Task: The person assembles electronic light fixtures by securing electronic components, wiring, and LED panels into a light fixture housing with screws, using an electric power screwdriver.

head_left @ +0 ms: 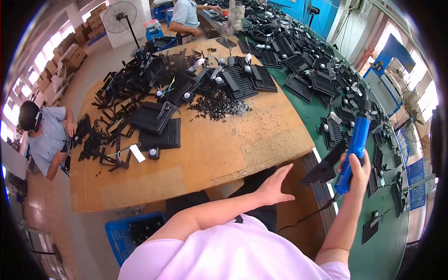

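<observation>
My right hand is wrapped round a blue electric screwdriver, held upright with its black nose pointing away over the green bench. Just left of that hand, a flat black part hangs over the bench edge, and a dark cord runs below it. My left hand is stretched out with fingers spread, holding nothing, near the front edge of the wooden table. On the table lie finned black lamp housings, a heap of small black screws and a small sensor unit with a white dome.
Black brackets pile up on the table's left. More lamp housings cover the green bench on the right. A blue crate stands on the floor. One person works at left, another at the back.
</observation>
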The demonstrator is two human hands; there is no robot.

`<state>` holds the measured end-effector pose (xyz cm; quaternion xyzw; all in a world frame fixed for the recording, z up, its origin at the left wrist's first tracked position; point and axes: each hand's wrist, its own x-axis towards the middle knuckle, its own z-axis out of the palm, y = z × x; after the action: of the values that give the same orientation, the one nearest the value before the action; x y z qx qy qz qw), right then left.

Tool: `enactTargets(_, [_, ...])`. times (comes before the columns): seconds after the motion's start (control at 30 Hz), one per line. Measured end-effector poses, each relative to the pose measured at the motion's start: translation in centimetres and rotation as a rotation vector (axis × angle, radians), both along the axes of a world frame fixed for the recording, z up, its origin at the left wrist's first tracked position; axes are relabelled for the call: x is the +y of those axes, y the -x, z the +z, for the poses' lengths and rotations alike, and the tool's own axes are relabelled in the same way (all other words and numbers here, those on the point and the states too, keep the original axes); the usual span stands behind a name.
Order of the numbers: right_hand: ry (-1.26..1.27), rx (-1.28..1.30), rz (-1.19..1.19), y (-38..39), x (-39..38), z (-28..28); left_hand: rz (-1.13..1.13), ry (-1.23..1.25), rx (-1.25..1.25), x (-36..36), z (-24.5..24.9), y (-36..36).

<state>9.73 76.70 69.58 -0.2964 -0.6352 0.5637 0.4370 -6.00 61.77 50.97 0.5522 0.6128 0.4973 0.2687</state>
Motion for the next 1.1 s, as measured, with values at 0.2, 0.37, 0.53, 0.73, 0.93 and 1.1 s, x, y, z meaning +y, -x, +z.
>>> enactTargets(0.2, [0.258, 0.211, 0.153, 9.0, -5.8, -1.9, 0.147, -0.107, -0.310, -5.0, 0.3, 3.7])
enactTargets(0.37, [0.372, 0.202, 0.188, 13.2, -8.1, -3.6, 0.185, -0.085, -0.309, -6.6, -0.9, 5.1])
enactTargets(0.53, [0.418, 0.148, 0.255, 15.2, -9.0, -4.4, 0.071, -0.198, -0.452, -6.5, -1.9, 7.7])
enactTargets(0.73, [0.430, 0.196, 0.258, 16.4, -9.6, -4.0, 0.245, -0.114, -0.358, -7.7, 0.9, 6.1])
enactTargets(0.93, [0.486, 0.386, 0.239, 17.5, -10.8, -3.6, 0.355, -0.137, -0.326, -5.7, -1.5, 4.5])
enactTargets(1.1, [0.391, 0.355, 0.288, 16.3, -10.1, -3.6, 0.482, -0.207, -0.364, -6.4, -1.0, 6.7])
